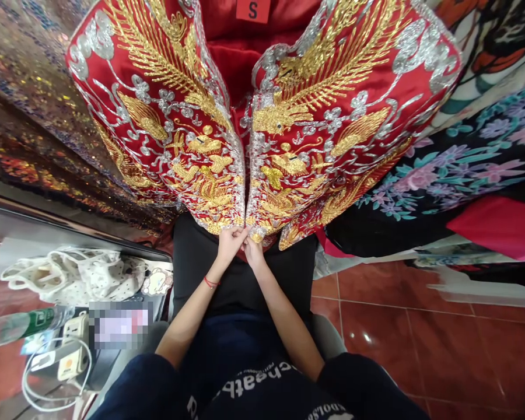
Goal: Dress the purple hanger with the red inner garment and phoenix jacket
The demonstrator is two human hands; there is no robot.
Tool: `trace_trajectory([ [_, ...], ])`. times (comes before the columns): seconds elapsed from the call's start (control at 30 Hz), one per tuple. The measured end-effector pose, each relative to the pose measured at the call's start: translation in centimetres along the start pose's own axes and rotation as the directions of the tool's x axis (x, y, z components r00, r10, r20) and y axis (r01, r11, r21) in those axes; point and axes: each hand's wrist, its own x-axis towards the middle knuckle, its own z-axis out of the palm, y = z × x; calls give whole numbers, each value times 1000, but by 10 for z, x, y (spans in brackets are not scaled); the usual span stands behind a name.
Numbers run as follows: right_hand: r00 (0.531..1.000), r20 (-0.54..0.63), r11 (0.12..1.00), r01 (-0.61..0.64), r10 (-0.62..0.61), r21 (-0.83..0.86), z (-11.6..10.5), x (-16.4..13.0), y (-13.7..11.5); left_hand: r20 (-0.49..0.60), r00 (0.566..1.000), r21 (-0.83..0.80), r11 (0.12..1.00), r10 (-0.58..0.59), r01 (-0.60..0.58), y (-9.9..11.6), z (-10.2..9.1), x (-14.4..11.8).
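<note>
Hanging fabrics surround the red embroidered jacket (pixel 262 122). At its lower hem, both front edges are pinched by the closed fingers of the left hand (pixel 230 242) and the right hand (pixel 254 252); above them the front is seen open, not fastened yet.

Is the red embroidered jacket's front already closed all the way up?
No: the red embroidered jacket gapes at the top; both hands pinch only its bottom edges.

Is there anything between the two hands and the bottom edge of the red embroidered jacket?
Nothing visible does. The left hand and the right hand are already on the lower hem of the red embroidered jacket, where its two front panels meet. No other object lies between the fingers and the cloth.
</note>
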Motion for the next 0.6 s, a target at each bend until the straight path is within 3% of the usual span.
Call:
trace_trajectory([
  [0.17, 1000, -21, 1000, 9, -9, 10, 0, 4, -1, -29, 995, -153, 984, -100, 94, -6, 9, 8],
  [0.33, 999, -41, 1000, 20, -20, 11, 1, 4, -2, 16, 984, -294, 940, -176, 173, -5, 13, 8],
  [0.6, 998, -25, 998, 54, -55, -39, 7, -6, -5, 59, 986, -324, 931, -159, 170, 6, 14, 4],
])
